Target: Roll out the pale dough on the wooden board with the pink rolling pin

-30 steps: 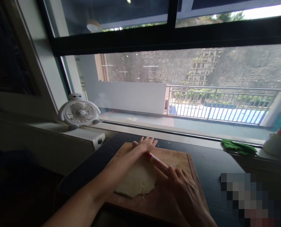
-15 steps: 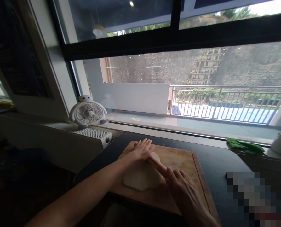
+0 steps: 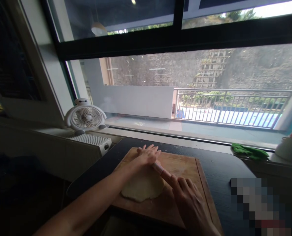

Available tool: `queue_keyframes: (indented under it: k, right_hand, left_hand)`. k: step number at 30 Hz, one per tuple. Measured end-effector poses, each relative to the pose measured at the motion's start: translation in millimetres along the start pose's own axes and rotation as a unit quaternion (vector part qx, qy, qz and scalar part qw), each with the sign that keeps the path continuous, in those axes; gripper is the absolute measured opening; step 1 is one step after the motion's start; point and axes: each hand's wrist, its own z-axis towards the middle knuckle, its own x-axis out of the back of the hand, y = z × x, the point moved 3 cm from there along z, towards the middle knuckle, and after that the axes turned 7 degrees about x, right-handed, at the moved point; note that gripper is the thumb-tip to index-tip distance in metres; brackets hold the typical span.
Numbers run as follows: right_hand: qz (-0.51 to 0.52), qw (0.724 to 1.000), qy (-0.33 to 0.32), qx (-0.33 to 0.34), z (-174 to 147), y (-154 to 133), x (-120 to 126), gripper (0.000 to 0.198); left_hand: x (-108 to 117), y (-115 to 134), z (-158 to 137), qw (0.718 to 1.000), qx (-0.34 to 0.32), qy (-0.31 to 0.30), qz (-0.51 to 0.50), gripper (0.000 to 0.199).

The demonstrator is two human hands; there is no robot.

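Observation:
A thin wooden rolling pin (image 3: 161,170) lies slantwise over a flat sheet of pale dough (image 3: 142,188). My left hand (image 3: 149,154) rests across its far end, palm down, with the fingers stretched out and spread. At the near end my right hand (image 3: 187,191) is closed over the pin, its fingers bent. Under the dough is a wooden board (image 3: 182,160), set on a dark table. My left forearm hides part of the dough, and the hands cover both ends of the pin.
Beyond the dark table (image 3: 217,164) runs a window sill. A white fan (image 3: 87,116) stands at the left above a white vented unit (image 3: 93,141). A green cloth (image 3: 249,151) lies at the right, near a white container (image 3: 290,147). A pixelated patch covers the lower right.
The view has shifted slightly, so most things sit further left. The pin has turned a little and lies slightly further across the dough. My left fingers are spread wider.

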Motion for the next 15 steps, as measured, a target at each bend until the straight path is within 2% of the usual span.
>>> queue_keyframes:
  k: [2,6,8,11,15]
  right_hand:
    - [0.02,1.0,0.01,0.019,-2,-16,2,0.059]
    - [0.037,0.998,0.03,0.043,-4,-42,-3,0.06]
    - [0.041,0.998,0.03,0.045,-2,-47,-4,0.059]
    - [0.053,0.997,0.012,0.056,4,-41,-3,0.055]
    - [0.029,0.999,0.029,0.033,15,-18,-5,0.033]
  left_hand:
    - [0,-16,-25,1.0,0.003,0.0,0.028,0.047]
    - [8,-50,-81,0.998,-0.009,0.041,0.039,0.053]
    - [13,-58,-95,0.998,-0.021,0.048,0.035,0.052]
    - [15,-57,-85,0.998,-0.041,0.039,0.033,0.05]
    - [7,-35,-30,0.998,-0.047,-0.028,0.029,0.044]
